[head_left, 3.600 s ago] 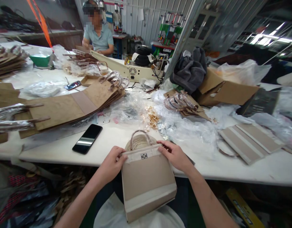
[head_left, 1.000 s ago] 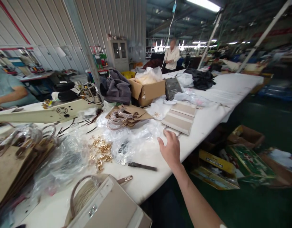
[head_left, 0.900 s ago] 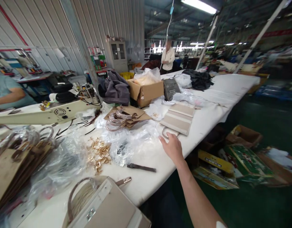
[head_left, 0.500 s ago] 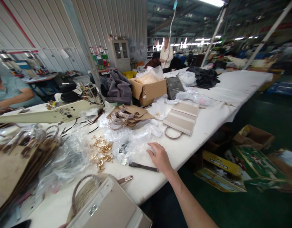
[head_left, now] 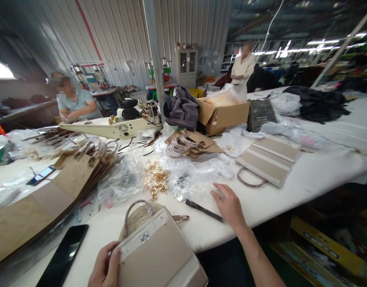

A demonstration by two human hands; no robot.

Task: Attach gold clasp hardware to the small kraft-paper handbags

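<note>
My left hand (head_left: 104, 266) grips the left edge of a beige handbag (head_left: 159, 259) that leans over the table's near edge, its round handle (head_left: 135, 208) pointing away from me. My right hand (head_left: 228, 204) lies on the white table (head_left: 291, 191), fingers stretched out. It rests just right of a thin dark strip (head_left: 204, 210) and touches crumpled clear plastic (head_left: 195, 177). Nothing shows inside that hand. A pile of small gold metal fittings (head_left: 156, 180) lies beyond the bag.
A black phone (head_left: 63, 255) lies at the near left beside stacked brown bag panels (head_left: 52, 191). Flat beige bags (head_left: 268, 157) sit to the right, with a cardboard box (head_left: 222, 113) and cream machine (head_left: 111, 128) behind them. One person (head_left: 72, 101) sits at far left; another (head_left: 243, 65) stands at the back.
My right hand drew back from the flat beige bags to the table beside the dark strip. The view swung left, and my left hand now shows on the handbag.
</note>
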